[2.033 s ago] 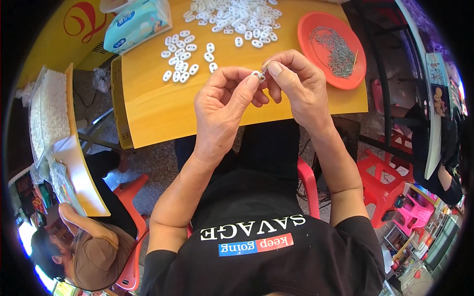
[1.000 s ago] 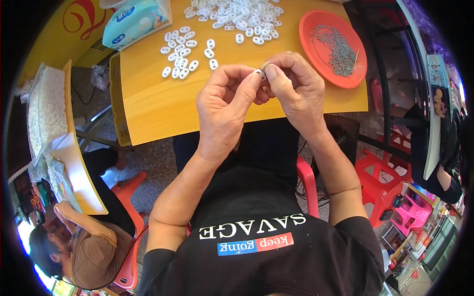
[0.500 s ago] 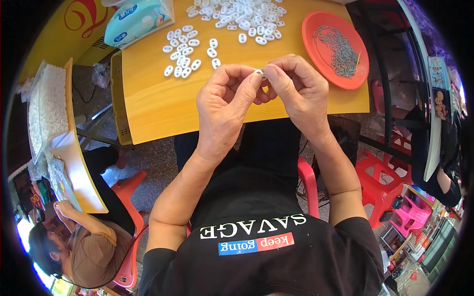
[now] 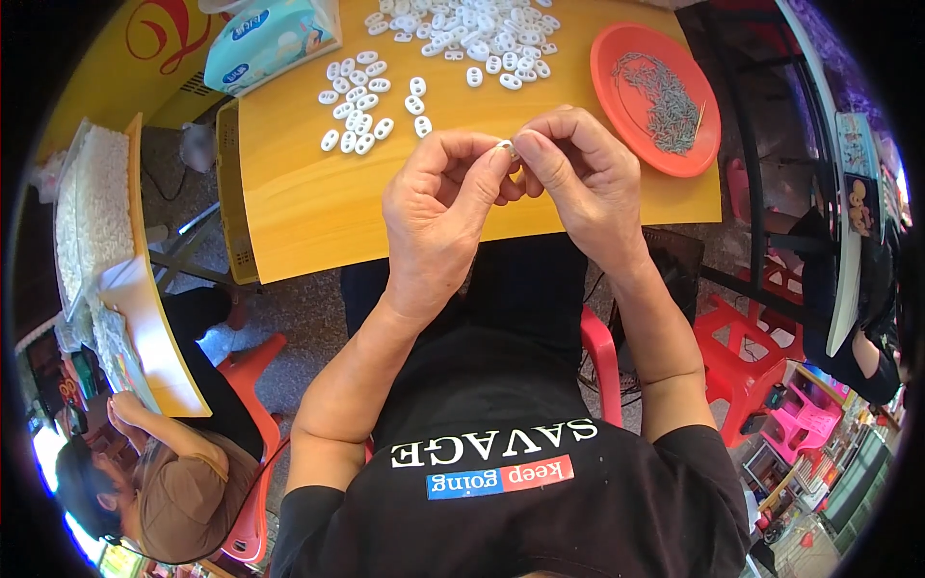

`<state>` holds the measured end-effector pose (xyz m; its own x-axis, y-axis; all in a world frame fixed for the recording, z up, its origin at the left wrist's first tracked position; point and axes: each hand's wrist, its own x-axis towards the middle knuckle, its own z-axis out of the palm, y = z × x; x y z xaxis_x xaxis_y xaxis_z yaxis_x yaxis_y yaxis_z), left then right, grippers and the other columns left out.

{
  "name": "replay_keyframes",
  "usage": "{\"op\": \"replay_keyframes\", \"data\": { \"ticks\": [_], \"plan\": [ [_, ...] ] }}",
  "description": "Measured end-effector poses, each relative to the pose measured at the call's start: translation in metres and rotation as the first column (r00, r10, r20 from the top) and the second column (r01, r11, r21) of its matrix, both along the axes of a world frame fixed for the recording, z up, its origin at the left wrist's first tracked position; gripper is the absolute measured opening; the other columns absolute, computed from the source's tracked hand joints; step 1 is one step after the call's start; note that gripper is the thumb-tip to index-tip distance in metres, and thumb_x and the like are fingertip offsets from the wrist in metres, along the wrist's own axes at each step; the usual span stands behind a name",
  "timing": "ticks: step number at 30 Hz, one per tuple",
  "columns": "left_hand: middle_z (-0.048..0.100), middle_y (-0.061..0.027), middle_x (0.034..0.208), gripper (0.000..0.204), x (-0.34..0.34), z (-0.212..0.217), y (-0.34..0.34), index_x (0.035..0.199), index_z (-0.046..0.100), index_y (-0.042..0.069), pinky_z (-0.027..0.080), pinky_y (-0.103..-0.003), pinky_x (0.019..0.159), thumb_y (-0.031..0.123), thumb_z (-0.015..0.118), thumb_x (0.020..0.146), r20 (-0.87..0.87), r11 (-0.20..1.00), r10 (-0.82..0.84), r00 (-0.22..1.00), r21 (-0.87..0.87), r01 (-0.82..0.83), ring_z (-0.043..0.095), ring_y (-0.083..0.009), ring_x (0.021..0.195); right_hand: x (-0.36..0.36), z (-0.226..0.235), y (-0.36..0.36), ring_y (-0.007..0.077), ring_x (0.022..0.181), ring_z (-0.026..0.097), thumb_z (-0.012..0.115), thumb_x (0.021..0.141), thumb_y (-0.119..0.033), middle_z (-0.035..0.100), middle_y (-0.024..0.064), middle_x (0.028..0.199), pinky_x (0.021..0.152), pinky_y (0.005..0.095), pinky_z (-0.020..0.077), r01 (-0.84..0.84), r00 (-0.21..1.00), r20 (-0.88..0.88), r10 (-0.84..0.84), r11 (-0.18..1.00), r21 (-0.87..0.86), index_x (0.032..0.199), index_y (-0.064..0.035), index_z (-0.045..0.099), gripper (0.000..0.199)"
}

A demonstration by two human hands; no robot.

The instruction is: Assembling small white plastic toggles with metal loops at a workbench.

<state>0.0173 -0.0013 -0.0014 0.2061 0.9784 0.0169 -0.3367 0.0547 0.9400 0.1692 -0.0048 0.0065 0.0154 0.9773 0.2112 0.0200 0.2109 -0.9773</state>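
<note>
A small white plastic piece (image 4: 504, 145) is pinched at the tips of my left hand (image 4: 438, 197), above the table's near edge. My right hand (image 4: 590, 183) meets it there, thumb and forefinger closed together; what they grip is mostly hidden by the fingers. Just beyond my left hand lie a few white oval pieces with two holes (image 4: 422, 125). More of the same pieces form a loose cluster (image 4: 383, 128) to the left. To the right of my right hand, thin grey metal screws (image 4: 665, 101) fill part of a red plate (image 4: 617, 125).
A large heap of white pieces (image 4: 482, 43) covers the far middle of the yellow table (image 4: 308, 226). A tissue pack (image 4: 275, 43) stands at its far left corner. Another person (image 4: 183, 482) sits at a table on the left. Red stools (image 4: 732, 337) stand to the right.
Both hands stay almost in place, with only a slight shift of the fingers around the small white piece. On the left, the other person's hands have moved a little.
</note>
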Motion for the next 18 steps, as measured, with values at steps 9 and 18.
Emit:
{"op": "replay_keyframes", "data": {
  "ticks": [9, 18],
  "plan": [
    [0.065, -0.0067, 0.085, 0.011, 0.0, -0.015, 0.002, 0.101, 0.06, -0.002, 0.051, -0.024, 0.071, 0.007, 0.062, 0.096, -0.078, 0.997, 0.08, 0.994, -0.002, -0.081, 0.063, -0.0119, 0.075, -0.016, -0.024, 0.003, 0.0078, 0.069, 0.062, 0.061, 0.095, -0.006, 0.066, 0.0046, 0.078, 0.063, 0.021, 0.0506, 0.062, 0.995, -0.074, -0.068, 0.995, -0.08, 0.091, 0.0031, 0.061, 0.01],
    [0.067, -0.0076, 0.087, 0.012, -0.019, -0.016, 0.019, 0.099, 0.061, -0.002, 0.052, -0.024, 0.069, 0.009, 0.063, 0.095, -0.048, 0.995, -0.044, 0.998, -0.086, 0.04, 0.063, -0.0104, 0.074, -0.004, -0.024, 0.007, 0.0081, 0.068, 0.062, 0.064, 0.094, -0.01, 0.067, 0.005, 0.082, 0.063, 0.021, 0.0508, 0.009, 0.991, -0.128, -0.035, 0.981, -0.194, 0.103, 0.0052, 0.065, 0.018]
  ]
}}
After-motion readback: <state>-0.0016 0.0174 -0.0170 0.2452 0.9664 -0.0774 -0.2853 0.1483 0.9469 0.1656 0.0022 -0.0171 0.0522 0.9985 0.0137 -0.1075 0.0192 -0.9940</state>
